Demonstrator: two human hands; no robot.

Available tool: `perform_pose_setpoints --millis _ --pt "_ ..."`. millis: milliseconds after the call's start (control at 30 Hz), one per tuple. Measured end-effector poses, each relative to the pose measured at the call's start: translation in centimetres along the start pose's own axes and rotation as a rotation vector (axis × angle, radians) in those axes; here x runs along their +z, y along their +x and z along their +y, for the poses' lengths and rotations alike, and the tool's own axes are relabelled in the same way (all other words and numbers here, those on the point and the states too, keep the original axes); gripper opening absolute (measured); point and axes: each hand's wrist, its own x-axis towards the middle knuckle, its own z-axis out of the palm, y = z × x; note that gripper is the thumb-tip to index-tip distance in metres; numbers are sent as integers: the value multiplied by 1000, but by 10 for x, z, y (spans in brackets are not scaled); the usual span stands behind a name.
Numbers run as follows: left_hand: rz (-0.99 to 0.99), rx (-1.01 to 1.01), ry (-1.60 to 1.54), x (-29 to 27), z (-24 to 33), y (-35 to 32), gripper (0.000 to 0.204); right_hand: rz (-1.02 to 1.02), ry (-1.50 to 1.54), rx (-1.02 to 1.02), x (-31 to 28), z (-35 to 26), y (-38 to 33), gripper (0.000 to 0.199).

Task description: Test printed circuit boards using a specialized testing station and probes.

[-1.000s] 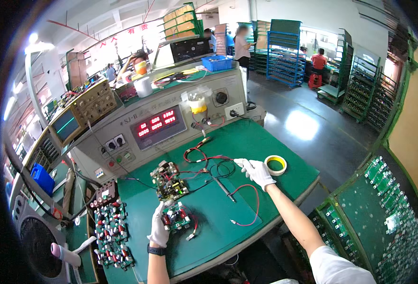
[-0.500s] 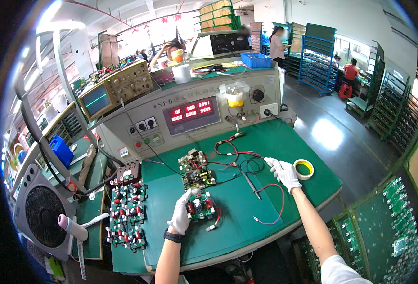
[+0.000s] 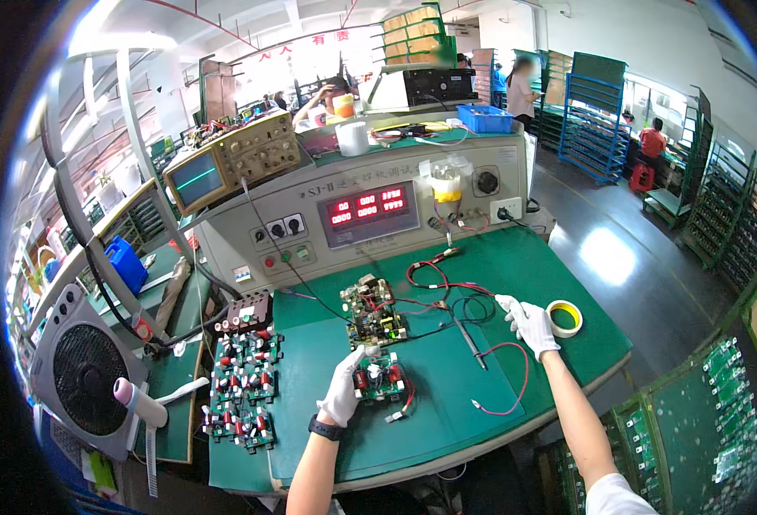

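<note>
Little moved since earlier frame: both gloved hands sit as before, only view shifted. Left hand fingers closed on left edge of small circuit board, flat on green worktop, just below upright board. Board long axis runs left-right. Right hand, right of board, fingers loosely spread, holding nothing, beside tape roll. Risk: red leads snagging, dragging board.

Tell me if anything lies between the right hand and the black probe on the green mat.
Nothing solid does. The right hand rests just right of the black probe, with only bare mat and the loose red lead curling beside them.
</note>
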Motion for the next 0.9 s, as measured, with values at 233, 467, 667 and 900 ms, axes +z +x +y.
perform_pose_setpoints --millis 233,467,667,900 --pt "-39 -15 -8 10 9 -6 41 10 3 -5 0 -2 0 58" --pt "-29 15 43 1 -1 0 41 1 -10 -9 -1 2 0 59" --pt "-37 -19 25 -4 -5 5 41 -3 -36 -12 -2 -1 -1 59" --pt "-19 27 83 -13 -2 4 34 -53 -12 8 0 2 5 48"
